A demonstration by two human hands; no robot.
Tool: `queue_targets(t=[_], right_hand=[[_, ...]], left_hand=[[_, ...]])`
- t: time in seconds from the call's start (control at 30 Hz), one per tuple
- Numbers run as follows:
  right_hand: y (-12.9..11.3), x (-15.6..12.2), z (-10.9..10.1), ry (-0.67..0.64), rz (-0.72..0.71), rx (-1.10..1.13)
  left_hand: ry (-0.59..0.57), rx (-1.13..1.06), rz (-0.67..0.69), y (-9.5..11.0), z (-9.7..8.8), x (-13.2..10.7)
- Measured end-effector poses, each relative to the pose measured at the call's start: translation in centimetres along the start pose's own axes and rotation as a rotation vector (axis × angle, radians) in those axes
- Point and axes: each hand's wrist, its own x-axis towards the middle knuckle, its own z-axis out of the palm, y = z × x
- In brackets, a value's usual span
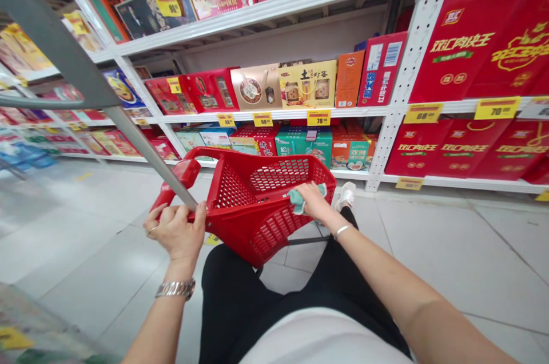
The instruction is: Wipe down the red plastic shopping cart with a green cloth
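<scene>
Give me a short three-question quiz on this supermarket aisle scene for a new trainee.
1. What does the right hand hold at the rim of the red plastic shopping basket?
2. True or false: the left hand grips the basket's red handle.
3. Which wrist wears the silver wristwatch, left or right?

Key: 1. A teal cloth. 2. True. 3. Left.
</scene>
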Motion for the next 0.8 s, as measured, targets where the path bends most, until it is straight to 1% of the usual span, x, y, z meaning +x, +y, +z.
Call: queue_targets(t=[0.1, 0.13, 0.2, 0.23, 0.3, 0.47, 0.57, 0.73, 0.8], right_hand=[[-4.4, 0.8, 2.3, -0.06, -0.168, 0.084], [-5.7, 1.1, 2.9, -0.07, -0.204, 0.104], [-7.6, 1.4, 3.8, -0.08, -0.251, 0.139], [-8.0, 1.5, 4.0, -0.082, -0.26, 0.15], [-8.2, 1.4, 4.0, -0.084, -0.27, 0.163], [-7.0, 0.7, 3.4, -0.076, -0.256, 0.17], [-6.9, 0.2, 3.2, -0.063, -0.25, 0.186], [-7.3, -0.9, 3.1, -0.031, -0.219, 0.197], [-7.2, -1.5, 3.1, -0.023, -0.218, 0.201]], left_hand=[[0.004, -0.003, 0.013, 0.3, -0.4, -0.3], [0.003, -0.003, 0.021, 0.3, -0.5, -0.5], [0.002, 0.004, 0.036, 0.3, -0.8, -0.8], [0.0, 0.008, 0.043, 0.3, -0.9, -0.9], [-0.002, 0.012, 0.047, 0.5, -1.0, -1.3], [0.012, 0.022, 0.011, 1.4, -1.2, -2.2], [-0.004, 0.021, 0.005, 1.9, -1.4, -2.7], [-0.07, 0.03, 0.028, 2.2, -2.6, -3.5], [-0.077, 0.046, 0.031, 2.4, -3.2, -3.8]])
